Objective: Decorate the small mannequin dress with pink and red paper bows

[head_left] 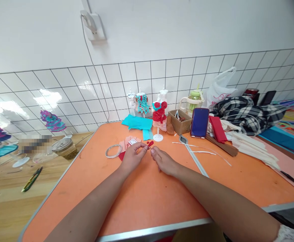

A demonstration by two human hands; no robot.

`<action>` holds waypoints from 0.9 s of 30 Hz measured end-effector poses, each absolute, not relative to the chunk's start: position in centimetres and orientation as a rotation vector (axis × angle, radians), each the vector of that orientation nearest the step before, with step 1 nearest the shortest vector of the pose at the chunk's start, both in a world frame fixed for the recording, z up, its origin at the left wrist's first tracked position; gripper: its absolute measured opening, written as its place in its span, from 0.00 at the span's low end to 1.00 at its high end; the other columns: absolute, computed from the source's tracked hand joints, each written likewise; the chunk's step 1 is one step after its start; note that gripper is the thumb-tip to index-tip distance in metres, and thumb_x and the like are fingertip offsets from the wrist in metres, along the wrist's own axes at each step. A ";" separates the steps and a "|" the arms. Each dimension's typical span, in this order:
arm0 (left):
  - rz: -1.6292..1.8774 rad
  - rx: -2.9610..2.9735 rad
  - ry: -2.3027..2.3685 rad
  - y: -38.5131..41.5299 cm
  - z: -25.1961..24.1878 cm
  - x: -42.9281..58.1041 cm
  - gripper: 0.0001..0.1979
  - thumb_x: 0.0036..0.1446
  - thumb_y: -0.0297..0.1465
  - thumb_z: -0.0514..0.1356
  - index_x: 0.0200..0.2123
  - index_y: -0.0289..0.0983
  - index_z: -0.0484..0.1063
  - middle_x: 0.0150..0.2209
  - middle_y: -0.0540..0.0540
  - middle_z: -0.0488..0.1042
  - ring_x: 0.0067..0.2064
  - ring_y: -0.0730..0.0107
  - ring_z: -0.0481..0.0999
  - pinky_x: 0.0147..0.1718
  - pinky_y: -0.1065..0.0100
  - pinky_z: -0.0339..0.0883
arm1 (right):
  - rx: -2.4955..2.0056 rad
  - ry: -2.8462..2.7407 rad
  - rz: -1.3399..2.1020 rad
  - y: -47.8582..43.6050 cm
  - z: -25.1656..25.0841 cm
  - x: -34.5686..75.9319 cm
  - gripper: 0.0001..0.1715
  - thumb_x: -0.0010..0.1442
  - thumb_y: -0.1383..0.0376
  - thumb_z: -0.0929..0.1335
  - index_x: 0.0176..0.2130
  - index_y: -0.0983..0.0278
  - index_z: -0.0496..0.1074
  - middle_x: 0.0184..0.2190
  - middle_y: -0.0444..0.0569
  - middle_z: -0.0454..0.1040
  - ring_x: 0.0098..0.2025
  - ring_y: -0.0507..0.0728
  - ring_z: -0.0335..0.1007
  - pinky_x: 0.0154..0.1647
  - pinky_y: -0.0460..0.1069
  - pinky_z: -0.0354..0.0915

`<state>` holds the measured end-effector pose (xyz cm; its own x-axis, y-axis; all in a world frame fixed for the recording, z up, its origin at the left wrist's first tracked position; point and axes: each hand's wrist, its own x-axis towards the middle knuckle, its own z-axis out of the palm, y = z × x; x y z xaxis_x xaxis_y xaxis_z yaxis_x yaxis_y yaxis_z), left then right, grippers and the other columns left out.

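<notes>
Over the middle of the orange table, my left hand (134, 156) and my right hand (165, 161) nearly meet, thumb and fingers pinched on each. Something small and thin runs between the fingertips, too fine to name. Just beyond them are small red scraps (150, 143). Left of my left hand lies a roll of tape (113, 151), beside pink crepe paper (126, 144) with a small white label on it. A mini dress form (158, 137) wearing a red ruffled dress (159, 114) stands behind my hands, near folded turquoise crepe paper (137, 122).
Along the wall are more small dress forms (142, 104), a cardboard box (179, 121) with small tools, a phone (199, 122), and a lidded jug (194, 101). White strips (204, 152) and a plaid cloth (245, 109) are at right. Snips (32, 179) lie on the wooden table at left.
</notes>
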<state>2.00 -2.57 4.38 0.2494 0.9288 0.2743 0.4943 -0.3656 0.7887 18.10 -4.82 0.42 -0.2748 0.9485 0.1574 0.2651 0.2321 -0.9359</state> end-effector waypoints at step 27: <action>1.033 1.942 1.126 -2.5 4.2 1.9 0.14 0.57 0.39 0.55 0.43 0.43 0.75 0.37 0.48 0.77 0.41 0.64 0.73 0.44 0.66 0.64 | -1.096 -1.444 1.045 -4.3 2.6 18.9 0.29 0.49 0.50 0.69 0.48 0.61 0.67 0.28 0.42 0.64 0.29 0.51 0.60 0.27 0.45 0.58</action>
<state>1.89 -2.51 4.20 0.3182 0.8982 0.3032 0.3788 -0.4137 0.8278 18.87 -4.34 2.63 -0.0873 0.9745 0.2066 0.1082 0.2154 -0.9705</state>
